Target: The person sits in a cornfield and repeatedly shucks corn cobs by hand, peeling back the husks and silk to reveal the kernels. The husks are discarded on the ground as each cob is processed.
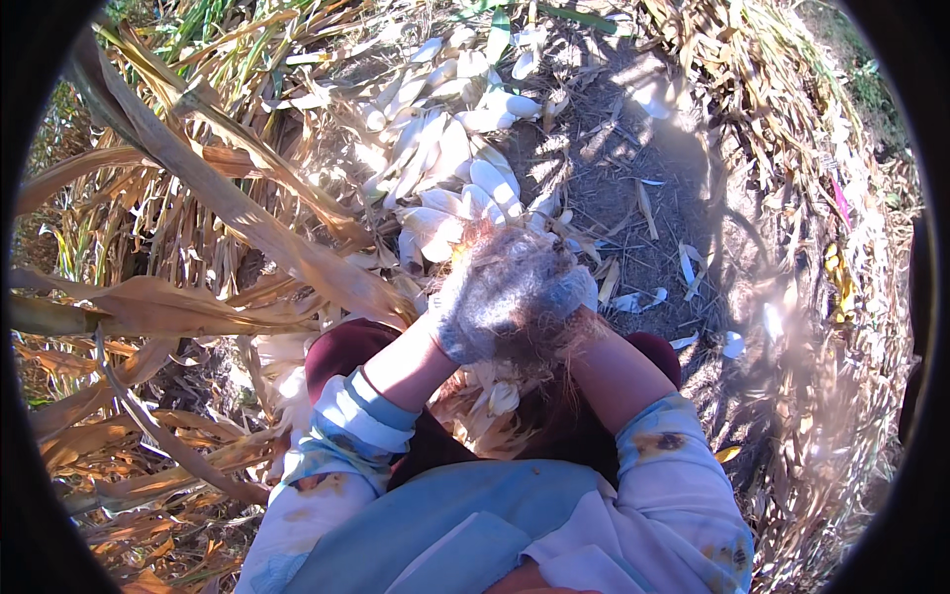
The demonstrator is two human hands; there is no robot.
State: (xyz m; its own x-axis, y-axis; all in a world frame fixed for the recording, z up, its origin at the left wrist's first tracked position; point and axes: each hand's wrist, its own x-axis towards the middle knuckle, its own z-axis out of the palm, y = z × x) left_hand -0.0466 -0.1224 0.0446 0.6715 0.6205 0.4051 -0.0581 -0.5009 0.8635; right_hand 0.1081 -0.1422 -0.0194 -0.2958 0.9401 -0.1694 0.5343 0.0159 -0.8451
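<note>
My left hand [462, 315] and my right hand [577, 286], both in grey-white work gloves, are pressed close together above my knees. They close around a corn ear, mostly hidden, with a yellow-orange bit [458, 251] showing beyond the left fingers. A tangle of brown corn silk [516, 278] covers the gloves and hides most fingers. Pale husk leaves [438, 223] fan out just past my hands; whether they are still attached to the ear, I cannot tell. Between my legs lie more loose husks [501, 401].
A heap of pale husks or husk-covered ears [445, 126] lies ahead. Dry corn stalks and leaves [223, 208] reach in from the left, close to my left arm. Bare soil [638, 193] with husk scraps is ahead right; piled dry stalks [749, 74] line the right side.
</note>
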